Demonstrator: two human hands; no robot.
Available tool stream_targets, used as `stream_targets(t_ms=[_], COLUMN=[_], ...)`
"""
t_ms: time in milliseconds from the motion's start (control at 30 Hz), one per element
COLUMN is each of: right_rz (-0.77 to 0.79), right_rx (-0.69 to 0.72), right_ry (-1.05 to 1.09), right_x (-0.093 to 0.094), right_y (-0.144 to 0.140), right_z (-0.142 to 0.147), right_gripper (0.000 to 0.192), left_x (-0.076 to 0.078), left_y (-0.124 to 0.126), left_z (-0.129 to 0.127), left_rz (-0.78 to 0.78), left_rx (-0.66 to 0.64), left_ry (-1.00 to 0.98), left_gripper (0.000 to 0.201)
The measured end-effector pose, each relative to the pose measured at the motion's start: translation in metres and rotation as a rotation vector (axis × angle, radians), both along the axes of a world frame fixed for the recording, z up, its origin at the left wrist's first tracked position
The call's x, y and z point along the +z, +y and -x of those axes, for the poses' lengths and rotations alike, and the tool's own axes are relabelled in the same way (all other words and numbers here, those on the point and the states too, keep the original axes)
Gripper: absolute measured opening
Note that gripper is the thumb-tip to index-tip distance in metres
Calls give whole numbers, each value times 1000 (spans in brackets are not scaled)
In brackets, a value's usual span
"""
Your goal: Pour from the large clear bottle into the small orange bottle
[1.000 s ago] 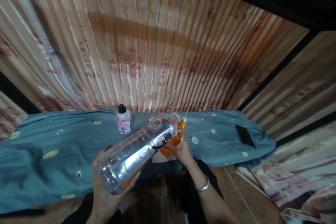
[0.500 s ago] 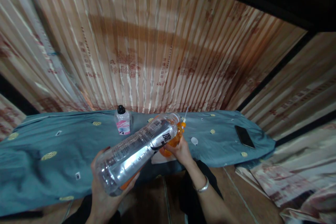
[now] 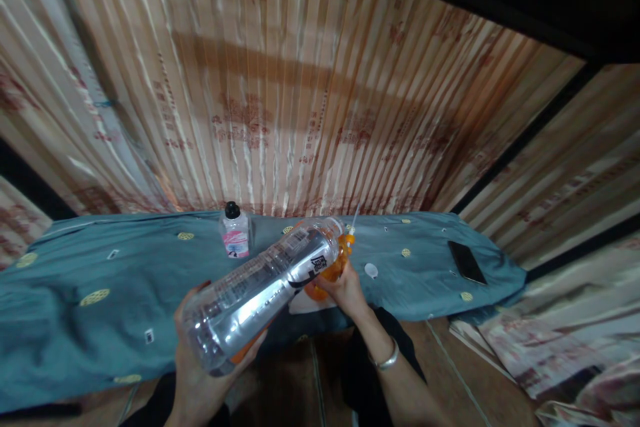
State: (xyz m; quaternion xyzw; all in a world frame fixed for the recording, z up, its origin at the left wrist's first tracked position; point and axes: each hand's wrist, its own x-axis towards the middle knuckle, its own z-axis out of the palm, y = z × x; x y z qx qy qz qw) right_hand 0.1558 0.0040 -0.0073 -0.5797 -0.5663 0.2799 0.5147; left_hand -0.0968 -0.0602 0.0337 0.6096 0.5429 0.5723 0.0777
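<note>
A large clear plastic bottle (image 3: 260, 297) with a silver and black label lies tilted across the middle, its neck pointing up and to the right. My left hand (image 3: 200, 353) is wrapped round its base end. Against the bottle's mouth stands an orange translucent container (image 3: 334, 271), partly hidden behind the bottle; its exact kind I cannot make out. My right hand (image 3: 345, 290), with a bangle at the wrist, grips that container. A thin pale stick or tube (image 3: 355, 217) rises beside its top. Under it lies a white sheet (image 3: 310, 303).
On the green patterned bed cover (image 3: 165, 267) stands a clear bottle with pink label and black cap (image 3: 234, 233). A white round disc (image 3: 371, 270) lies right of my right hand. Farther right is a black phone (image 3: 467, 261). A pleated curtain (image 3: 280, 93) hangs behind.
The view has shifted very slightly. Both hands keep their grips, and the bottle and orange container stay in nearly the same position.
</note>
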Motion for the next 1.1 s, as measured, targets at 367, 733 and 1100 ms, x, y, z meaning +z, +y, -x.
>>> stream_targets(t_ms=[367, 733, 1100], right_rz=[2, 9, 46], right_rx=[-20, 2, -12], right_ry=[-17, 10, -2], right_x=[4, 3, 6], right_y=[-1, -1, -2], right_z=[1, 0, 1], right_gripper=[58, 59, 54], left_x=[1, 0, -8], left_y=[-1, -1, 2], left_z=[0, -5, 7], left_rz=[20, -19, -3], left_rx=[-35, 16, -17], left_ry=[2, 9, 66], left_gripper=[86, 85, 94])
